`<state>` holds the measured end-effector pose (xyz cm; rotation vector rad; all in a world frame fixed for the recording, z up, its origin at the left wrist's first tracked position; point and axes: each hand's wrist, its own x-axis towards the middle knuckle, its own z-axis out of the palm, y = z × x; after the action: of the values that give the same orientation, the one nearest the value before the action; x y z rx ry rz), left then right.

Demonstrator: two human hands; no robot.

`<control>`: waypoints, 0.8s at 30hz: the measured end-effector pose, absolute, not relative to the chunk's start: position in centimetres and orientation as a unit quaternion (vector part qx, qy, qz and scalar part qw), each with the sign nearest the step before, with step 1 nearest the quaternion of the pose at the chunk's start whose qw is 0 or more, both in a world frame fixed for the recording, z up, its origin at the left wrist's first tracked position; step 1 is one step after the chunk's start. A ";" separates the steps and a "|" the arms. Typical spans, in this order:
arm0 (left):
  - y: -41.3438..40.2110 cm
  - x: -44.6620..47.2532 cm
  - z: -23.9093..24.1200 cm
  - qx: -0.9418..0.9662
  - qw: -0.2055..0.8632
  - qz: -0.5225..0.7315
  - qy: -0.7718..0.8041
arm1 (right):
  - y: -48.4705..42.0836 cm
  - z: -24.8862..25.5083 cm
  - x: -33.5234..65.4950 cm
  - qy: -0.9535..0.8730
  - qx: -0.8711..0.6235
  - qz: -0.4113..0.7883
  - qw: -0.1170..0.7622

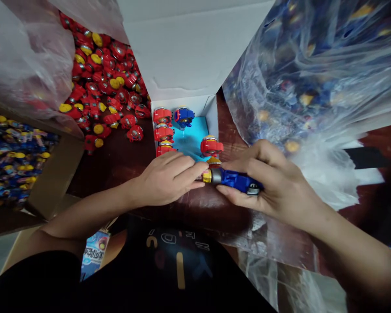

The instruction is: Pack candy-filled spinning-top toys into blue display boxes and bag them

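My right hand (273, 180) is closed around a blue plastic toy (236, 180) with a dark round collar, held sideways over the near edge of a white box (212, 108). Between the fingertips of my left hand (169, 178) is a small yellow tube (207, 175), pinched and meeting the toy's collar; its other end is hidden by my fingers. Inside the box, on a light blue base (190, 138), several red toys (163, 116) line the left side. One blue toy (184, 116) sits at the back, and another red toy (211, 147) is at the right.
The box's tall white lid (195, 48) stands up at the back. Loose red toys (114, 82) spill from a plastic bag on the left. A cardboard box (57, 174) holds many small blue and yellow pieces. A clear bag (299, 87) of blue toys lies right.
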<state>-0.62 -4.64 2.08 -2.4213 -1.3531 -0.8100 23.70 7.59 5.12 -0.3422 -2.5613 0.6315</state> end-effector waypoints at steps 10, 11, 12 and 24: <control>-5.9 -1.5 2.3 -0.726 -0.319 -0.320 -0.519 | 7.4 5.9 21.7 -0.960 -0.082 0.182 0.199; -5.9 -1.6 2.6 -0.672 -0.433 -0.313 -0.513 | 7.2 6.0 21.8 -0.968 -0.049 0.123 0.211; -5.8 -1.7 2.8 -0.613 -0.534 -0.302 -0.498 | 7.1 6.2 21.8 -0.972 -0.015 0.073 0.223; -3.8 -2.6 0.9 -0.851 0.047 -0.273 -0.447 | 10.3 6.8 21.7 -0.867 -0.175 0.459 0.075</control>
<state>-2.60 -3.79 0.90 -2.5953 -1.3636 -0.8331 21.66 10.34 6.84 -0.5262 -2.6021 1.3783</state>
